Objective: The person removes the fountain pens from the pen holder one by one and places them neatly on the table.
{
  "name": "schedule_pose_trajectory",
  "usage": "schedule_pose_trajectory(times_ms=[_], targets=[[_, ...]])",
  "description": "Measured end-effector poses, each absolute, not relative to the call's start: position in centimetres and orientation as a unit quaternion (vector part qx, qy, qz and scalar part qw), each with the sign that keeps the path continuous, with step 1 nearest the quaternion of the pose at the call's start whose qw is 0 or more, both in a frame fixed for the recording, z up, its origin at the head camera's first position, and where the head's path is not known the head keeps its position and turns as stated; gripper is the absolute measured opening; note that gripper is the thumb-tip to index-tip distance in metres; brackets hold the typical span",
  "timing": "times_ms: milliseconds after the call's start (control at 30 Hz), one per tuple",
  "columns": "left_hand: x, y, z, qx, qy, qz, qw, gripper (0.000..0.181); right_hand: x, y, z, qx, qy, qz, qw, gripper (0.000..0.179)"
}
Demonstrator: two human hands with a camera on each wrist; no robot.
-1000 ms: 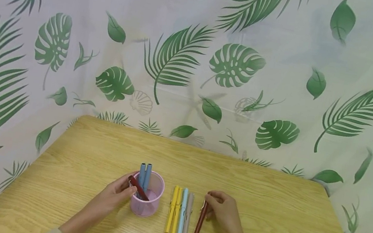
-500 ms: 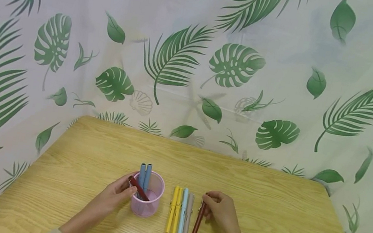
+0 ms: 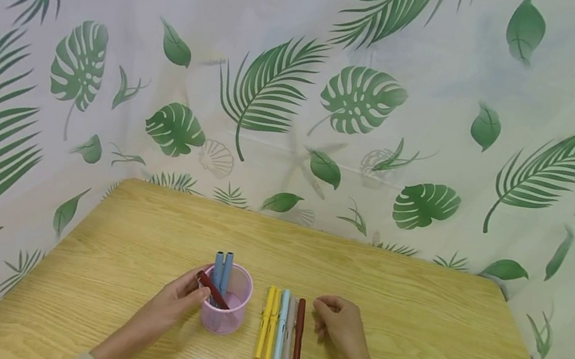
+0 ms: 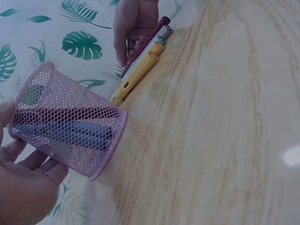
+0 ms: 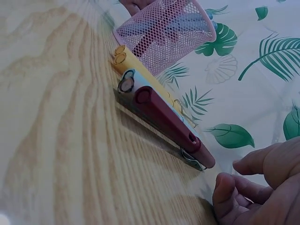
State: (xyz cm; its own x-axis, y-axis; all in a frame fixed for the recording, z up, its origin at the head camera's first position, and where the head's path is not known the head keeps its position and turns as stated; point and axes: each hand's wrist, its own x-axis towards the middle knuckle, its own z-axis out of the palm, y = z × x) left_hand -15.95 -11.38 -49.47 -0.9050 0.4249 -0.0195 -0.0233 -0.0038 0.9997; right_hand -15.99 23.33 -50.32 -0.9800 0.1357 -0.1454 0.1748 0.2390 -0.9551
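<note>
My left hand (image 3: 174,301) holds a pink mesh pen cup (image 3: 222,321), thumb at the rim and fingers round its far side. Inside stand two blue pens (image 3: 222,273) and a slanted dark red pen (image 3: 213,290). To the right of the cup lies a row of pens: two yellow pens (image 3: 268,327), a light blue pen (image 3: 281,329), a grey pen (image 3: 287,346) and another dark red pen (image 3: 299,338) at the right end. Just right of this row is my right hand (image 3: 345,327), fingers loosely bent and holding nothing. A gap separates its fingertips from the red pen (image 5: 168,122).
The wooden table (image 3: 438,335) extends around the cup and pens. Behind it and at the left hangs a white cloth (image 3: 290,92) printed with green leaves.
The dark red pen my right hand was pinching has moved left, against the grey pen, and the hand has let go of it. My left hand and the cup have stayed put.
</note>
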Motion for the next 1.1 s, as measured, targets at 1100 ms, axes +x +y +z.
schedule_pose_trajectory(times_ms=[1100], targets=[[-15.9,-11.5,-49.5,0.155,0.687,0.691,0.161,0.062,-17.0,16.7,-46.4,0.005,0.768,-0.640,-0.014,0.023]])
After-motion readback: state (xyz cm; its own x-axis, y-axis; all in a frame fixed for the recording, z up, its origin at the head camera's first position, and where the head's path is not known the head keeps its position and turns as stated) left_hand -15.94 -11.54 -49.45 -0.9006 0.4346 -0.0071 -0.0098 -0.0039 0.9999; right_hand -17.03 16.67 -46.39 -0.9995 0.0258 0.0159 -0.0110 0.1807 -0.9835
